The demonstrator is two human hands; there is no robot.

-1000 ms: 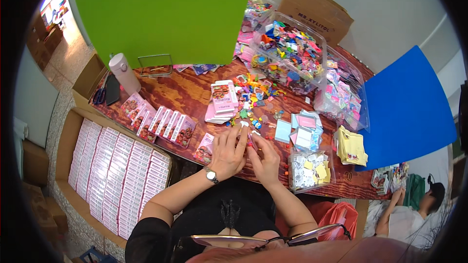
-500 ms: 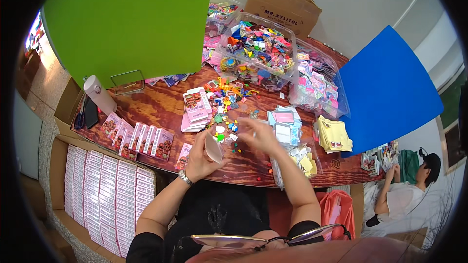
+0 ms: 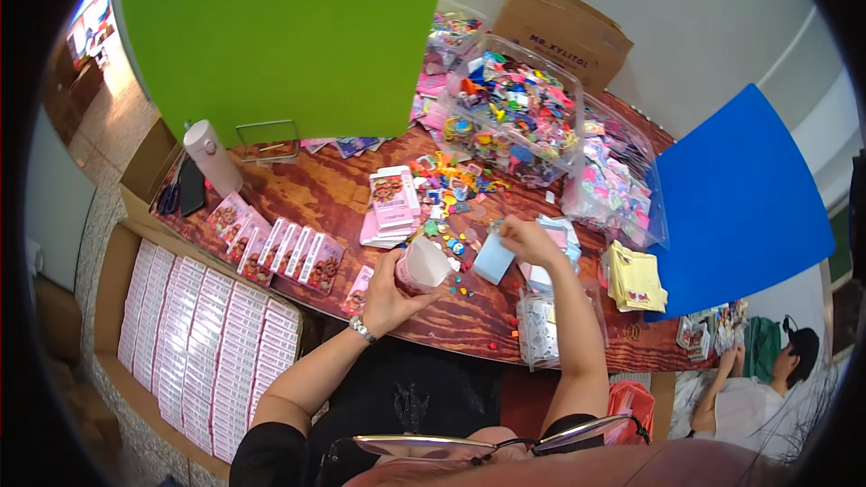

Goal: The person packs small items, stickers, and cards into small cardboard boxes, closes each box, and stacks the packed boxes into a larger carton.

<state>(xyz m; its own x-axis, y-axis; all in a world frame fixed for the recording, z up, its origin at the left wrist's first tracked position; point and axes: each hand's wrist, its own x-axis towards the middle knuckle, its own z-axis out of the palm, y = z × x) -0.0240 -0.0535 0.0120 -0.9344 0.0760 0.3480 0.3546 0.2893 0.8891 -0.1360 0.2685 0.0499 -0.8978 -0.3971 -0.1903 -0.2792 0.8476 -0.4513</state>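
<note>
My left hand (image 3: pixel 388 296) is wrapped round a small pink carton (image 3: pixel 416 269), whose open white mouth faces up and to the right. Over to the right, my right hand (image 3: pixel 532 242) pinches a light blue card (image 3: pixel 492 260) at its upper edge, just left of a pile of pale blue and pink cards (image 3: pixel 557 230). Beyond the carton lies a stack of flat pink cartons (image 3: pixel 393 203). Beside that stack, a loose heap of small colourful plastic trinkets (image 3: pixel 451 182) spreads toward my hands.
Clear plastic bins (image 3: pixel 514 108) full of trinkets and packets stand at the back. Filled cartons (image 3: pixel 307 257) line the left edge, near a pink bottle (image 3: pixel 212 158). Yellow packets (image 3: pixel 635 278) lie right, before a blue panel (image 3: pixel 749 207). A large cardboard box (image 3: pixel 194 352) holds rows of cartons.
My right hand has moved right, away from the trinkets, and taken hold of a light blue card. The carton in my left hand now gapes wider. The whole view has shifted a little.
</note>
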